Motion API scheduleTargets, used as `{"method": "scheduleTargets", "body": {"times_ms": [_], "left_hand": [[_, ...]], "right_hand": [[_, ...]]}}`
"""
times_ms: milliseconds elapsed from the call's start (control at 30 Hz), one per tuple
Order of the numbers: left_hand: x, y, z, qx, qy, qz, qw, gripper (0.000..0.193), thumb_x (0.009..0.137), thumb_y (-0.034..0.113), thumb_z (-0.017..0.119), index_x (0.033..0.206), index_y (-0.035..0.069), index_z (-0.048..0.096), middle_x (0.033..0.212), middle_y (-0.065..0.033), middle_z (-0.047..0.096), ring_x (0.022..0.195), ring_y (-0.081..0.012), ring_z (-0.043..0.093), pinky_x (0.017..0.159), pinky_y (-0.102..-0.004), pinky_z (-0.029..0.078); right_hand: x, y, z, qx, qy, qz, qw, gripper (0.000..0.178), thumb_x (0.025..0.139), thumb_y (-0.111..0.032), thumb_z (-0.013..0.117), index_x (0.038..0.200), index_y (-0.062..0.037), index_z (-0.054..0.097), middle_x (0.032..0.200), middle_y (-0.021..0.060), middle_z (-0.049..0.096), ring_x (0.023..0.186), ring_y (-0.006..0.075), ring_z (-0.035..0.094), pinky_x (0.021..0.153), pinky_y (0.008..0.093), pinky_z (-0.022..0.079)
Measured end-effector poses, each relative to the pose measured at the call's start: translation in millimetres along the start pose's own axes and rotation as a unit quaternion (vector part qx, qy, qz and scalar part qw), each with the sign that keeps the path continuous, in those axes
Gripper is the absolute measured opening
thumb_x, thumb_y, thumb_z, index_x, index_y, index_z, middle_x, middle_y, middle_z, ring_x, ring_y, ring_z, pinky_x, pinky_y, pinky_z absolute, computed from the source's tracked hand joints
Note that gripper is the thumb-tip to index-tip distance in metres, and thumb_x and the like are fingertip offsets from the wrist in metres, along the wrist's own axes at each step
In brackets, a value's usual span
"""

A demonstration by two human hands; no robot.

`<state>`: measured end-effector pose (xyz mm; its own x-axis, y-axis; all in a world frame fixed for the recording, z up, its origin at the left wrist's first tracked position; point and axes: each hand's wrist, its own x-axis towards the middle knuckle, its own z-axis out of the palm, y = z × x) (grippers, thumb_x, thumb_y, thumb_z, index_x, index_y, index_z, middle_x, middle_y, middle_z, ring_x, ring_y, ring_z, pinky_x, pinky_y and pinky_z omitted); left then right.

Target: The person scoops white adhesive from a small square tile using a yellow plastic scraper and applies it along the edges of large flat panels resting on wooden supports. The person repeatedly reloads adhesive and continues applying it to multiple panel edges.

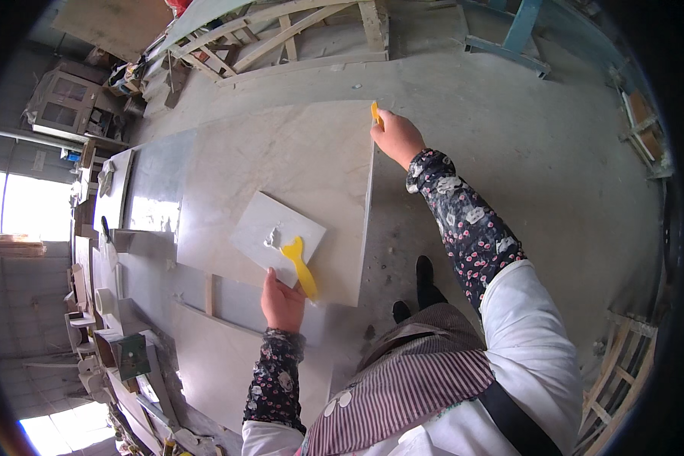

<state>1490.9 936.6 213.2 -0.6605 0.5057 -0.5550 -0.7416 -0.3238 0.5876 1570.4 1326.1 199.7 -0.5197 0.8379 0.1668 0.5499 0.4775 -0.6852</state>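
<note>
My left hand [283,304] grips a pale rectangular board [254,224] by its near edge, holding it over a large beige stone slab [289,152]. A dab of whitish paste [272,237] sits on the board. Beside it a yellow plastic scraper [300,266] lies across the board, its handle reaching past the near edge close to my fingers. At the slab's far right corner, my right hand [397,138] is closed on a small yellow scraper [375,112]. That scraper's edge is at the slab's side; whether it touches cannot be made out.
Another slab [235,361] lies nearer on the left, with a wooden bar [210,296] by it. Tools and boards crowd the left side, near a white tape roll [104,302]. A wooden frame [289,38] stands beyond, and a blue metal stand [509,49] far right.
</note>
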Motion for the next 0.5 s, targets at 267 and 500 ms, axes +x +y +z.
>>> {"method": "scheduleTargets", "body": {"times_ms": [267,500], "left_hand": [[4,-3,-5,-0.003,-0.003,0.009,1.000,0.038,0.103,0.029,0.041,0.124,-0.002,0.037,0.126,-0.0236,0.053,0.111,-0.0439,0.057,0.099,-0.0590,0.046],[1,-2,-3,0.011,0.010,-0.001,1.000,0.035,0.103,0.028,0.040,0.120,-0.002,0.044,0.124,-0.0214,0.055,0.111,-0.0437,0.057,0.098,-0.0588,0.046]], "right_hand": [[-10,-12,-19,-0.019,-0.126,0.018,0.992,0.028,0.082,-0.024,0.055,0.095,-0.0013,0.065,0.091,0.0220,0.067,0.088,0.0394,0.064,0.077,0.0474,0.052],[-78,-36,-29,-0.029,-0.152,0.024,0.988,0.026,0.083,-0.024,0.054,0.093,-0.0014,0.064,0.088,0.0217,0.067,0.085,0.0400,0.065,0.076,0.0491,0.052]]}}
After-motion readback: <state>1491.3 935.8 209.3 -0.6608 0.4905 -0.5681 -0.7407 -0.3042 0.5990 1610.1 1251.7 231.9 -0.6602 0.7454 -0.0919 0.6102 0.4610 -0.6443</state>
